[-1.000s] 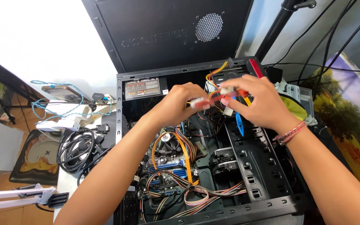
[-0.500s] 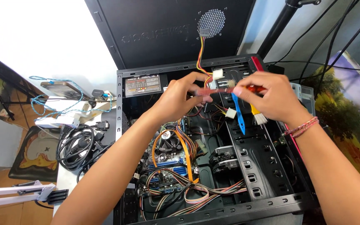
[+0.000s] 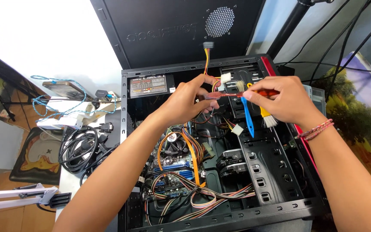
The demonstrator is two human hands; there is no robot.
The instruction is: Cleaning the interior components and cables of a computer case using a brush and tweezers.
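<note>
An open black computer case (image 3: 220, 212) lies under both hands. My left hand (image 3: 187, 102) is closed on a bundle of yellow, red and black power wires (image 3: 206, 58) with white plugs (image 3: 225, 78), and its fingertips pinch the tip of a thin red brush (image 3: 222, 95). My right hand (image 3: 285, 102) grips the other end of that red brush together with a blue brush (image 3: 248, 118) pointing down and a yellow brush (image 3: 269, 118) with white bristles. Both hands hover above the drive bay area, close together.
The motherboard's fan (image 3: 174, 147), an orange cable (image 3: 193, 159) and ribbon cables (image 3: 202, 199) fill the case's left half; drive cages (image 3: 260, 172) fill the right. The power supply (image 3: 149, 86) sits at the top left. A side panel (image 3: 172, 25) stands behind. Coiled black cables (image 3: 80, 146) lie to the left.
Both hands have risen out of the case. The wire bundle is pulled up, one plug now above the case's rear edge. The brushes now hang clear of the drive bays.
</note>
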